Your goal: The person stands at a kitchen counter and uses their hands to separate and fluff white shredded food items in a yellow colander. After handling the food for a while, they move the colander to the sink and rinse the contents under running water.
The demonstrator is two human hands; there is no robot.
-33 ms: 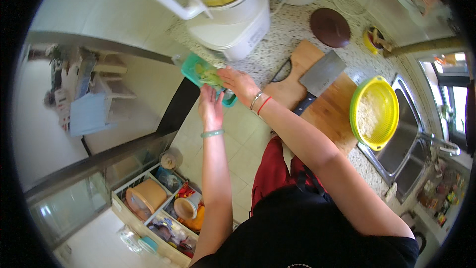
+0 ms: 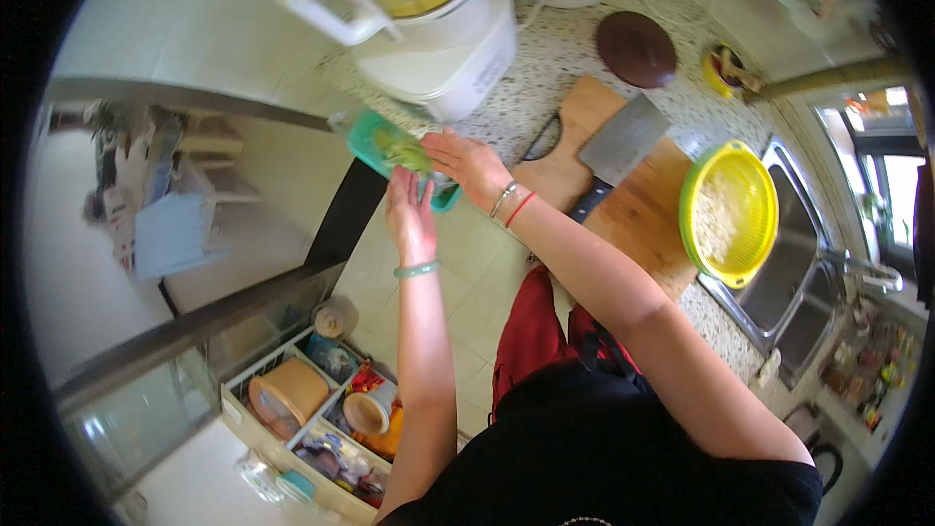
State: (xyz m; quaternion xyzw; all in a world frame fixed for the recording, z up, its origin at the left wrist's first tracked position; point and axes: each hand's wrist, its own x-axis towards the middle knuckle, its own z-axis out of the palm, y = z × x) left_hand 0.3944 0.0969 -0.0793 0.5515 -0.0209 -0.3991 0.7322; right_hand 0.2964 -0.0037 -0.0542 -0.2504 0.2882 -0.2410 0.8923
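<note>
My left hand [image 2: 413, 219], with a pale green bangle at the wrist, is held palm up, its fingers stretched out beside a teal plastic container [image 2: 364, 140]. My right hand [image 2: 473, 168], wearing a silver bracelet and a red string, reaches over the container's right side with its fingers extended and close together. Light green vegetable pieces [image 2: 397, 149] lie in the container, next to both sets of fingertips. Part of the container is hidden behind my hands. Whether either hand bears its weight I cannot tell.
A cleaver [image 2: 626, 139] rests on a wooden cutting board [image 2: 643, 229]. Right of it, a yellow colander [image 2: 760, 224] of white shreds overlaps the sink [image 2: 794, 234]. A white blender base [image 2: 438, 58] and a brown lid [image 2: 635, 49] stand behind. An open drawer [image 2: 282, 419] is at lower left.
The whole view has shifted slightly, so the counter items sit a little further left. My hands stay at the teal container in nearly the same pose.
</note>
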